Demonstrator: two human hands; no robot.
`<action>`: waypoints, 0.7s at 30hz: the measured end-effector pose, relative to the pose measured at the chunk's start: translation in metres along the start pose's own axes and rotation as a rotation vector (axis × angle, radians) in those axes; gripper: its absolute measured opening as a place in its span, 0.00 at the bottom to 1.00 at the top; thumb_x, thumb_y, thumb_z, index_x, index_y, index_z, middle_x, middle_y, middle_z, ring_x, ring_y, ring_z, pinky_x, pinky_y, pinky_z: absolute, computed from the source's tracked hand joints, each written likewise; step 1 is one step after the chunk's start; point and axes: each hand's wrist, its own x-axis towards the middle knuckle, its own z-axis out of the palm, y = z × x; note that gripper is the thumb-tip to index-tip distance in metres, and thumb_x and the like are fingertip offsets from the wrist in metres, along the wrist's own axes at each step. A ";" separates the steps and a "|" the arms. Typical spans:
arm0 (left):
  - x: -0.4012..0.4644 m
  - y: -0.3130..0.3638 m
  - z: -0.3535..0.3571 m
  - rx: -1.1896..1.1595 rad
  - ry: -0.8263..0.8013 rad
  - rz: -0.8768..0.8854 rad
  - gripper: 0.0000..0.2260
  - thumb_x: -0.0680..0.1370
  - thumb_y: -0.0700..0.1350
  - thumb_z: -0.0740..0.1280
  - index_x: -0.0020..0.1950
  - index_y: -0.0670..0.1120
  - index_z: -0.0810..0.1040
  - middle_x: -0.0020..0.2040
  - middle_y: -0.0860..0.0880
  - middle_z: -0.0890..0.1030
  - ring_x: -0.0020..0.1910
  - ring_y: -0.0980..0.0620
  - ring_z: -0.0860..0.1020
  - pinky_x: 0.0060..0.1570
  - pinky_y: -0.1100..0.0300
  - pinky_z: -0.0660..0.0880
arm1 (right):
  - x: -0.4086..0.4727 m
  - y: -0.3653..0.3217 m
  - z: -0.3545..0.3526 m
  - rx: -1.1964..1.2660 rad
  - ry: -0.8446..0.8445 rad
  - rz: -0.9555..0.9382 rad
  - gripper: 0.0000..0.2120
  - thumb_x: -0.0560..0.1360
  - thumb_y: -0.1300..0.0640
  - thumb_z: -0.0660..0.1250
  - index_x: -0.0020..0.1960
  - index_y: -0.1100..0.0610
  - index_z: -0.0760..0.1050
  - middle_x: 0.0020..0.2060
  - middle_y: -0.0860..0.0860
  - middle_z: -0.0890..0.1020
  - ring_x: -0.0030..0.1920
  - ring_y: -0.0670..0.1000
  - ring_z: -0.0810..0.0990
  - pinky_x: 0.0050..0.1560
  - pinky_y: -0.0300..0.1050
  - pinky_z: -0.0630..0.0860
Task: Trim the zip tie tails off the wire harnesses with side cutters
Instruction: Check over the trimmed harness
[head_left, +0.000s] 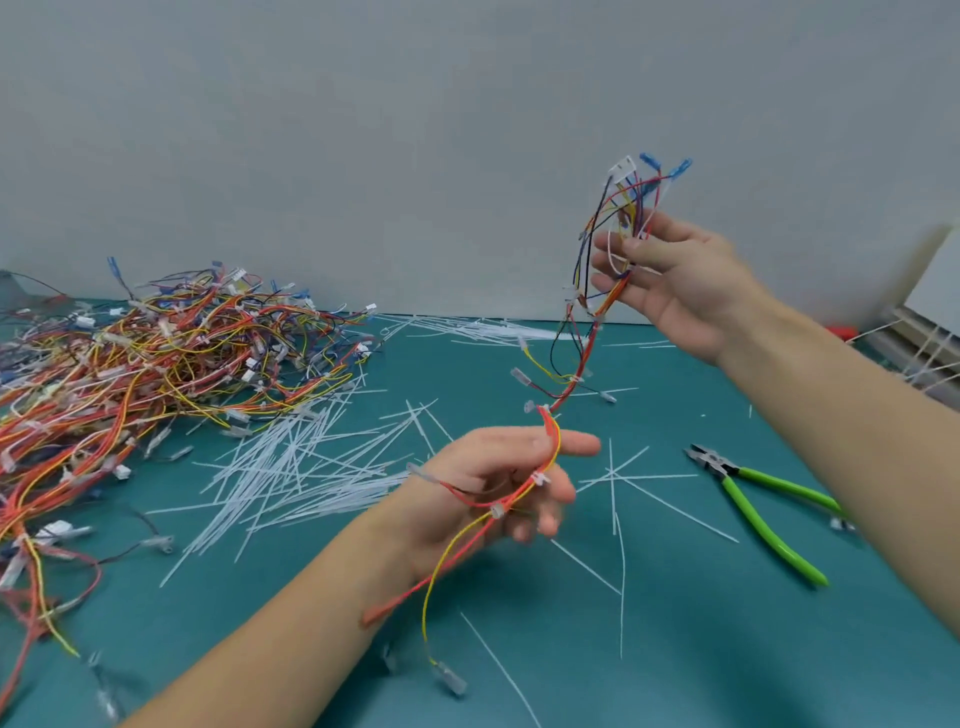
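A multi-coloured wire harness (576, 358) hangs in the air between both hands. My right hand (675, 280) is raised at the upper right and pinches its upper end, where white and blue connectors stick up. My left hand (498, 483) is lower, at the centre, palm up, with loosely curled fingers round the red and yellow wires near two white zip tie heads. The ends of these wires dangle below my left wrist. Green-handled side cutters (763, 509) lie on the mat at the right, held by neither hand.
A large heap of wire harnesses (145, 374) covers the left of the teal mat (675, 649). Several cut white zip tie tails (306, 467) are scattered across the middle. A grey wall stands behind. White objects sit at the far right edge (924, 332).
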 end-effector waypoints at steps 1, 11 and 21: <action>-0.001 -0.001 0.001 0.066 -0.031 -0.014 0.16 0.77 0.50 0.68 0.62 0.47 0.84 0.38 0.50 0.84 0.32 0.52 0.81 0.28 0.64 0.73 | -0.003 -0.004 0.001 0.037 -0.036 -0.001 0.11 0.83 0.69 0.62 0.62 0.60 0.75 0.47 0.56 0.86 0.48 0.55 0.86 0.56 0.51 0.84; -0.008 0.000 0.006 0.406 -0.315 -0.287 0.14 0.83 0.46 0.64 0.67 0.45 0.80 0.43 0.46 0.86 0.30 0.54 0.81 0.28 0.64 0.75 | -0.053 -0.018 -0.003 0.131 -0.322 0.108 0.17 0.76 0.63 0.64 0.65 0.63 0.77 0.52 0.55 0.84 0.54 0.54 0.85 0.59 0.51 0.83; -0.013 0.003 0.015 0.570 -0.288 -0.325 0.13 0.84 0.45 0.63 0.66 0.46 0.80 0.44 0.48 0.86 0.27 0.55 0.77 0.26 0.63 0.69 | -0.072 -0.015 -0.004 0.205 -0.323 0.245 0.10 0.74 0.65 0.65 0.53 0.59 0.80 0.45 0.54 0.83 0.50 0.55 0.84 0.61 0.57 0.82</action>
